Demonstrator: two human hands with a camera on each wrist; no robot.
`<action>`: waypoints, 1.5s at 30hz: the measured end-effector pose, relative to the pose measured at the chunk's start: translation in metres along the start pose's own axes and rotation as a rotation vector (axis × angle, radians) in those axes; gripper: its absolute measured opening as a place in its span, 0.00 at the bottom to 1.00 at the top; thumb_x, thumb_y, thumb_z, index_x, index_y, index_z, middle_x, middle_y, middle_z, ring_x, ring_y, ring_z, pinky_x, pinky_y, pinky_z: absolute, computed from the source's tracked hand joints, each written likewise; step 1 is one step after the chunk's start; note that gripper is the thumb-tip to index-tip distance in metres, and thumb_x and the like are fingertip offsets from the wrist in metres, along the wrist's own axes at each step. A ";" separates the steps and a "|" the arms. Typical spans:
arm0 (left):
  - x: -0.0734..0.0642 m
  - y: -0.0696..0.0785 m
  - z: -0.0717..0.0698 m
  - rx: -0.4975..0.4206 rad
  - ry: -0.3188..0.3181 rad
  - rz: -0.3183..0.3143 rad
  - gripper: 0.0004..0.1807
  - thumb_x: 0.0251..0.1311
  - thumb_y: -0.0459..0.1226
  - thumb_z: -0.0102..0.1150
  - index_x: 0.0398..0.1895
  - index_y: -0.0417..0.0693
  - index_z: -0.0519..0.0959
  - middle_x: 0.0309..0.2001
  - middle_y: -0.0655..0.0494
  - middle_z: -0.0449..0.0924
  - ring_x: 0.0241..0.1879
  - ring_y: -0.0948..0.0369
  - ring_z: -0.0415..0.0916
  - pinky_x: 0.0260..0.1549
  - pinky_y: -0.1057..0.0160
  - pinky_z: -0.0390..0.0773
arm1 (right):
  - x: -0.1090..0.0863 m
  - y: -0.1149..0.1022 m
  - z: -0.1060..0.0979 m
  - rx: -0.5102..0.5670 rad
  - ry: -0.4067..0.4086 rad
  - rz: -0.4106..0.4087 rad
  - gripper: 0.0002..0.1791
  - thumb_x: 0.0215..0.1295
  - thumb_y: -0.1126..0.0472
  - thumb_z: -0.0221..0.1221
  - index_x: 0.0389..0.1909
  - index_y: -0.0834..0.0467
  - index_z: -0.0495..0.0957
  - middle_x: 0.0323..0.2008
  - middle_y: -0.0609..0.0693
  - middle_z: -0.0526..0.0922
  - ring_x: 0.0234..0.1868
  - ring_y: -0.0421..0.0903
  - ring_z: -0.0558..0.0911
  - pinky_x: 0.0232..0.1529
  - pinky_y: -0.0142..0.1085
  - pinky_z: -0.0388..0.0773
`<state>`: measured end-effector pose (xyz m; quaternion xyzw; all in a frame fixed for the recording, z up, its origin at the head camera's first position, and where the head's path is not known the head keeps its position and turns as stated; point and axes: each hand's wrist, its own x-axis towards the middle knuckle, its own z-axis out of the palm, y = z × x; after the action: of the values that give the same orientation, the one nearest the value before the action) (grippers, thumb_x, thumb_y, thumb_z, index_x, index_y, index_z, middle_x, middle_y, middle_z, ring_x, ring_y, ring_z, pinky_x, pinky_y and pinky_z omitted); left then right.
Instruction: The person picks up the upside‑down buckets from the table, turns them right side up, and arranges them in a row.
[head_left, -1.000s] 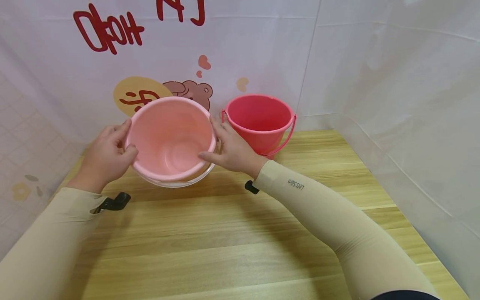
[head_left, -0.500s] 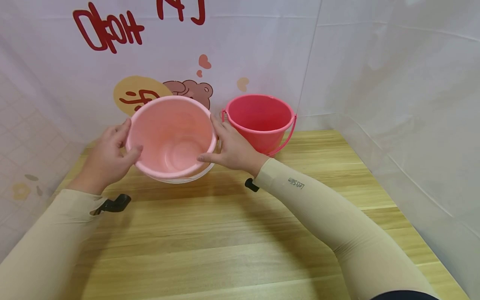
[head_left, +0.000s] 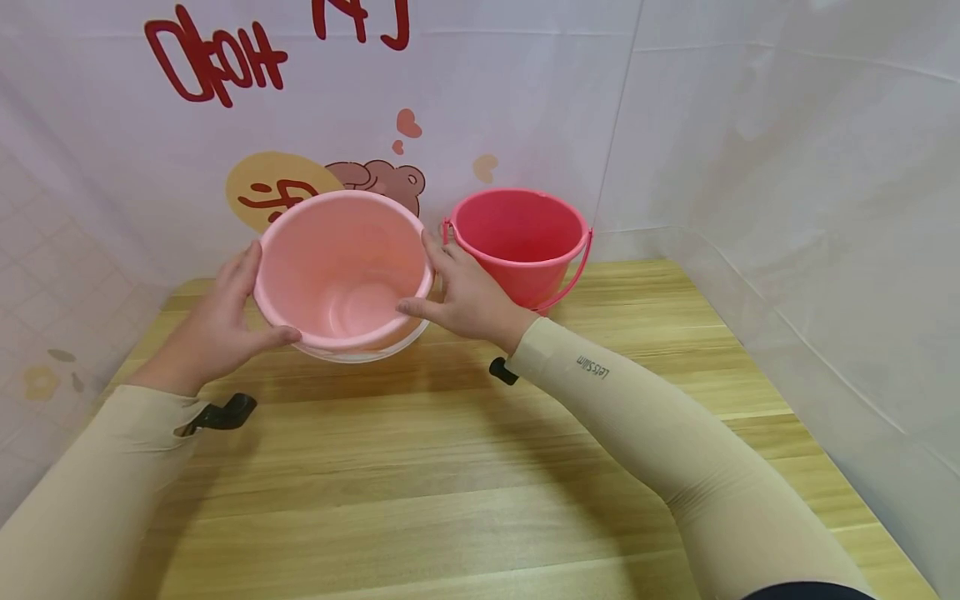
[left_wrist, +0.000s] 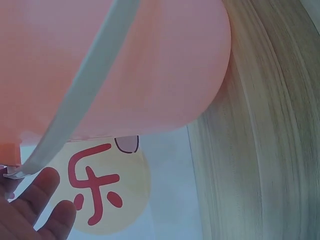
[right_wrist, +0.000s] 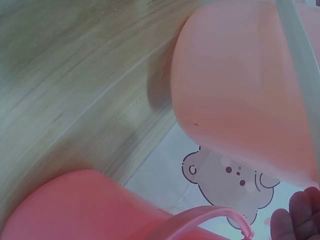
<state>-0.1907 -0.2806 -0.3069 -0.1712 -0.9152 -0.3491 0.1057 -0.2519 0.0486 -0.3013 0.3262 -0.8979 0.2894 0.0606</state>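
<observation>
A light pink bucket (head_left: 322,242) is tilted with its mouth toward me, between my two hands. My left hand (head_left: 217,325) holds its left side, thumb on the lower left rim and fingers on the outside. On the other side my right hand (head_left: 476,292) grips the right rim, thumb over the inner edge. The bucket's white handle (left_wrist: 85,95) hangs below the rim and crosses the outer wall in both wrist views. Whether its base touches the table cannot be told. A darker pink bucket (head_left: 536,282) stands upright just beyond my right hand, its handle (head_left: 577,279) lowered.
Both buckets are at the back of a wooden table (head_left: 420,483). White sheeting (head_left: 540,100) with red lettering and a cartoon bear (right_wrist: 227,182) rises behind them, and more sheeting lines the sides. Black wrist mounts (head_left: 225,412) jut from the sleeves.
My left thumb has slid from inside the light pink bucket's rim down to its lower left edge, and the left wrist has dropped slightly. The bucket has tilted slightly. My right hand barely moved.
</observation>
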 end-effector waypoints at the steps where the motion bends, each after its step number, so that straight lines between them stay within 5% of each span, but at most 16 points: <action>1: 0.001 -0.001 0.001 -0.015 -0.003 0.008 0.66 0.37 0.43 0.76 0.72 0.70 0.35 0.74 0.63 0.35 0.71 0.49 0.40 0.55 0.27 0.51 | 0.000 0.000 0.000 -0.010 0.002 0.004 0.59 0.46 0.24 0.53 0.73 0.46 0.36 0.64 0.49 0.63 0.58 0.39 0.65 0.55 0.30 0.71; 6: 0.002 -0.001 0.003 -0.046 0.001 0.027 0.71 0.30 0.40 0.79 0.72 0.70 0.36 0.74 0.62 0.35 0.69 0.48 0.41 0.55 0.28 0.51 | 0.000 -0.001 0.003 -0.083 0.007 0.008 0.57 0.49 0.23 0.49 0.73 0.48 0.36 0.71 0.45 0.53 0.70 0.40 0.53 0.64 0.32 0.63; 11: 0.003 0.003 0.005 -0.029 0.007 0.026 0.69 0.34 0.42 0.78 0.72 0.70 0.35 0.73 0.64 0.36 0.69 0.49 0.41 0.55 0.27 0.52 | 0.001 -0.006 0.004 -0.133 0.009 0.020 0.65 0.41 0.19 0.48 0.73 0.46 0.30 0.74 0.44 0.38 0.74 0.44 0.36 0.68 0.38 0.58; 22: 0.003 0.004 0.007 0.016 0.021 0.014 0.64 0.41 0.46 0.74 0.73 0.68 0.33 0.74 0.61 0.33 0.72 0.50 0.37 0.58 0.29 0.48 | 0.005 -0.009 0.006 -0.177 0.028 0.038 0.66 0.37 0.16 0.47 0.72 0.42 0.29 0.73 0.45 0.45 0.73 0.49 0.49 0.67 0.40 0.61; 32: 0.007 0.000 0.010 0.058 0.033 -0.008 0.58 0.48 0.49 0.67 0.73 0.68 0.33 0.74 0.62 0.30 0.72 0.49 0.35 0.57 0.27 0.48 | 0.007 -0.014 0.004 -0.234 -0.023 0.113 0.63 0.43 0.17 0.42 0.73 0.49 0.32 0.74 0.46 0.37 0.74 0.51 0.43 0.68 0.41 0.57; 39: 0.012 0.000 0.013 0.059 0.040 -0.041 0.53 0.54 0.51 0.61 0.73 0.67 0.33 0.74 0.65 0.27 0.72 0.48 0.35 0.55 0.26 0.49 | 0.008 -0.017 0.006 -0.229 -0.006 0.153 0.55 0.51 0.21 0.41 0.74 0.47 0.38 0.73 0.46 0.42 0.68 0.52 0.58 0.62 0.43 0.68; 45: 0.017 -0.002 0.016 0.030 0.049 -0.061 0.50 0.57 0.51 0.58 0.73 0.67 0.34 0.73 0.68 0.26 0.72 0.48 0.35 0.53 0.25 0.50 | 0.010 -0.018 0.009 -0.254 0.005 0.162 0.51 0.55 0.24 0.38 0.73 0.48 0.39 0.74 0.46 0.41 0.68 0.52 0.57 0.62 0.42 0.68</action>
<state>-0.2080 -0.2669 -0.3146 -0.1328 -0.9223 -0.3425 0.1198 -0.2478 0.0272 -0.2972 0.2416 -0.9505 0.1782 0.0798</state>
